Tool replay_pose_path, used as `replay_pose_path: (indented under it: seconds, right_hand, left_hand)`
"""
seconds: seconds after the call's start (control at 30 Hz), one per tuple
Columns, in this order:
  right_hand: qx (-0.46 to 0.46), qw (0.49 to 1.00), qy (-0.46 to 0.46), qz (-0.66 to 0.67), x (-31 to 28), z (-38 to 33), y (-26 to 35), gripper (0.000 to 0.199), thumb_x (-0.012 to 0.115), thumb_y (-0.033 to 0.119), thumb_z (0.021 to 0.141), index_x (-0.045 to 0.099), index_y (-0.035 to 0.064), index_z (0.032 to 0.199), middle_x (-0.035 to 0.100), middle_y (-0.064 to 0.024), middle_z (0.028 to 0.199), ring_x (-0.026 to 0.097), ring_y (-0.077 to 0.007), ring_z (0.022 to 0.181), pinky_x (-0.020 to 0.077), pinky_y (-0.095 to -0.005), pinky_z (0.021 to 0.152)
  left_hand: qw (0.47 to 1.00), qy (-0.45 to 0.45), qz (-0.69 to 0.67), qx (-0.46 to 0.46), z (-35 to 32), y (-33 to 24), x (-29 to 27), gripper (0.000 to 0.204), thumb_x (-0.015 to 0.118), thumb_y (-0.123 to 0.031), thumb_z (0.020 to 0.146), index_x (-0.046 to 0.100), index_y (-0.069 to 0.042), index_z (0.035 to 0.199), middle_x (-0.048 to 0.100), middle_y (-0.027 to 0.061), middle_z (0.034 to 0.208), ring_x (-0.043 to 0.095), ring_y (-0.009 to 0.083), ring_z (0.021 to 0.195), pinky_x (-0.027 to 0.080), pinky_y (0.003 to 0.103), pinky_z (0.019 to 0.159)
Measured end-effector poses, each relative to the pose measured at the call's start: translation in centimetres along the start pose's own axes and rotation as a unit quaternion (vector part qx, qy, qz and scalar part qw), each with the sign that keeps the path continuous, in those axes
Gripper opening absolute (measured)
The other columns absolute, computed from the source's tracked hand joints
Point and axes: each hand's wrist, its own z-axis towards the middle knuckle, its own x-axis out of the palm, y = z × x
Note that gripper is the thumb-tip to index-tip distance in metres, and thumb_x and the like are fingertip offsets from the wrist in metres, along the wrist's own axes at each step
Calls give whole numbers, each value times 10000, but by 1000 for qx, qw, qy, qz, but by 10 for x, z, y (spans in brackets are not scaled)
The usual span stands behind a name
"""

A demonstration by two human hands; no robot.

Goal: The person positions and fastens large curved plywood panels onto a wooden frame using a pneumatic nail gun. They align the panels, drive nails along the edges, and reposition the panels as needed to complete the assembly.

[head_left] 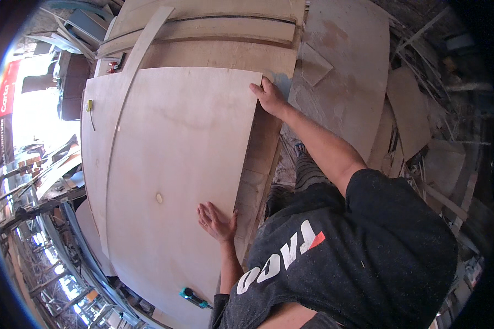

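big plywood sheet (170, 164) is lying flat across the frame's centre. left hand (217, 222) is resting on it, fingers spread, gripping nothing; right hand (269, 97) is curling over its upper right corner. teal tool (195, 298) is sitting bottom centre.

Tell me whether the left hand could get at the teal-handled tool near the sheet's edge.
Probably yes: the left hand lies flat on the plywood sheet, and the teal-handled tool rests nearby with bare sheet between them.

Both hands (217, 222) on plywood sheet (175, 164)
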Motion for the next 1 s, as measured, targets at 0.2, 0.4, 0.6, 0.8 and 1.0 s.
replay_pose_path:
  seconds: [0.2, 0.4, 0.6, 0.8, 1.0]
  right_hand:
    - [-9, 999, -25, 45, 6, 5, -14, 496, 634, 416, 1041, 598, -60, 1176, 719, -242, 1086, 682, -352, 1044, 518, -456, 922]
    - [6, 997, 25, 76, 7, 60, -69, 435, 653, 313, 1040, 670, -10, 1331, 716, -58, 1217, 634, -182, 1141, 479, -365, 1031]
    - [110, 956, 172, 211, -24, 33, -35, 579, 674, 324, 1043, 552, -42, 1473, 602, -146, 1480, 553, -285, 1372, 383, -445, 1208]
    - [77, 983, 164, 7, -42, 55, -23, 657, 715, 417, 1009, 572, -66, 1430, 560, -192, 1497, 562, -312, 1319, 457, -463, 1124]
    - [84, 959, 256, -84, -51, 19, 9, 644, 719, 410, 1006, 563, -44, 1435, 564, -187, 1488, 570, -310, 1299, 469, -469, 1109]
  left_hand:
    - [1000, -2, -11, 10, 2, -8, 1, 1164, 899, -613, 699, 411, -138, 1642, 334, 205, 1708, 283, 415, 1589, 227, 643, 1237]
    - [998, 51, -24, -38, 13, -6, -4, 1185, 913, -551, 694, 358, -170, 1670, 259, 185, 1744, 208, 385, 1622, 184, 715, 1224]
    - [981, 88, -19, -171, -7, -27, -23, 1017, 909, -475, 719, 475, -194, 1595, 327, 197, 1692, 254, 378, 1599, 135, 766, 1220]
    - [915, -120, -187, -336, -74, -98, 0, 626, 868, -432, 769, 631, -58, 1211, 568, 228, 1412, 558, 388, 1318, 471, 550, 1001]
    - [821, -108, -372, -420, -108, -149, 49, 414, 850, -376, 778, 720, -28, 961, 735, 232, 988, 725, 404, 988, 574, 512, 851]
